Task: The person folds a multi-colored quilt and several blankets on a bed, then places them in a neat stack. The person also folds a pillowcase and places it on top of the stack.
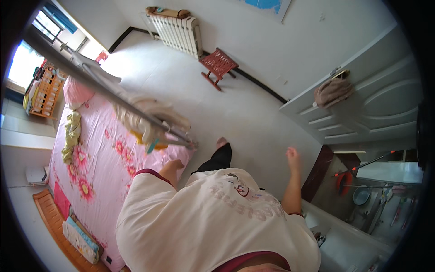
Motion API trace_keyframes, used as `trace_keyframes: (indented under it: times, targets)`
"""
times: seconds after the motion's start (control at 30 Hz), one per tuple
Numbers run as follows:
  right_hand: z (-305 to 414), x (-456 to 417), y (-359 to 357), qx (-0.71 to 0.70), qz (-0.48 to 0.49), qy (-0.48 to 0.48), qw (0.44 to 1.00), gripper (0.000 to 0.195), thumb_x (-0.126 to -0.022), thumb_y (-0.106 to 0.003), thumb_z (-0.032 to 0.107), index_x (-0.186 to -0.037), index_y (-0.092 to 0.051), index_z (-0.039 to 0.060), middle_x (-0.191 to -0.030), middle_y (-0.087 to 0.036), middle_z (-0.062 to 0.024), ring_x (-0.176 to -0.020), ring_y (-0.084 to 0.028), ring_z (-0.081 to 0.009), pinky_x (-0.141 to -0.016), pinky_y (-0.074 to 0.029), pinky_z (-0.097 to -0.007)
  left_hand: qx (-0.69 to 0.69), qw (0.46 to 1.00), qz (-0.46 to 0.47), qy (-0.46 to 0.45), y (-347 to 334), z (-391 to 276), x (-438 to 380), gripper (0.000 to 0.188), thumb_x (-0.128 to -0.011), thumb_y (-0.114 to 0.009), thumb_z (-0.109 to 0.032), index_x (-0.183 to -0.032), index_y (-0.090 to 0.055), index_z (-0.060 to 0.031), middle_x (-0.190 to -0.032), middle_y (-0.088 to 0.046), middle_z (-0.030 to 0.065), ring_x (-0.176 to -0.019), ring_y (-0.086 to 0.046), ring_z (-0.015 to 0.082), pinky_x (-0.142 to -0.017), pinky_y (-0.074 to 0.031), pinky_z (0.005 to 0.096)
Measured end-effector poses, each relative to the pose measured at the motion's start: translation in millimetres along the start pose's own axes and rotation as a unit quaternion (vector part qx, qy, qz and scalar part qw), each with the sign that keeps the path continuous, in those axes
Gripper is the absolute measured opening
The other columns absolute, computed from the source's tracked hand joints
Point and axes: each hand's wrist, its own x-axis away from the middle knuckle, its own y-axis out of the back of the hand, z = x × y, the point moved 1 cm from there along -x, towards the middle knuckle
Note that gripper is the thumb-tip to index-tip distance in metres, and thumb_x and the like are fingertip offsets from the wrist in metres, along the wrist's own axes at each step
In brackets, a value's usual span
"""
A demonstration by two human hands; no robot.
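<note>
My left hand (176, 165) hangs low beside the near edge of the bed (112, 119), which has a pink floral sheet. Its fingers are hard to make out, and nothing shows in it. My right hand (292, 154) is held out over the pale floor (258, 136), slightly blurred, with its fingers loosely bent and no object in it. Close to my left hand is the end of a metal clothes rack (136, 114). Bunched pale hangers (149, 115) hang on its rail, with yellow and teal pieces among them.
Ahead stand a dark red folding stool (219, 63) and a white radiator (175, 32). To the right, a grey door (370, 98) stands ajar with a brown cloth (334, 91) on its handle. Beyond the doorway are a blue basin (361, 195) and a long pole (368, 162).
</note>
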Motion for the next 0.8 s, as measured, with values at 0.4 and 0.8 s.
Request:
trace_keyframes:
  times: [0.4,0.8]
  targets:
    - [-31.1,-45.0,-64.0,0.186,0.296,-0.259,0.900,0.021,-0.085,-0.053,0.023,-0.090,-0.060,0.0038,-0.076,-0.063,-0.0090,-0.064,-0.058,-0.0184,-0.059,-0.047,-0.0338,0.119,0.821,-0.284,-0.481,343.8,-349.3,52.5,0.033,-0.081,-0.055,-0.027,-0.106,-0.059,-0.0062,-0.097,-0.064,0.0134,-0.093,-0.059,0.0310,-0.083,-0.046,0.0392]
    - [151.9,-518.8,-174.2,0.309,0.297,-0.123,0.895,0.027,-0.085,-0.049,0.028,-0.082,-0.060,0.0034,-0.068,-0.061,-0.0112,-0.056,-0.056,-0.0203,-0.054,-0.046,-0.0363,0.219,0.949,-0.169,0.154,375.5,-53.9,-21.4,0.033,-0.083,-0.051,-0.026,-0.108,-0.063,-0.0090,-0.113,-0.057,0.0143,-0.102,-0.055,0.0295,-0.084,-0.046,0.0381]
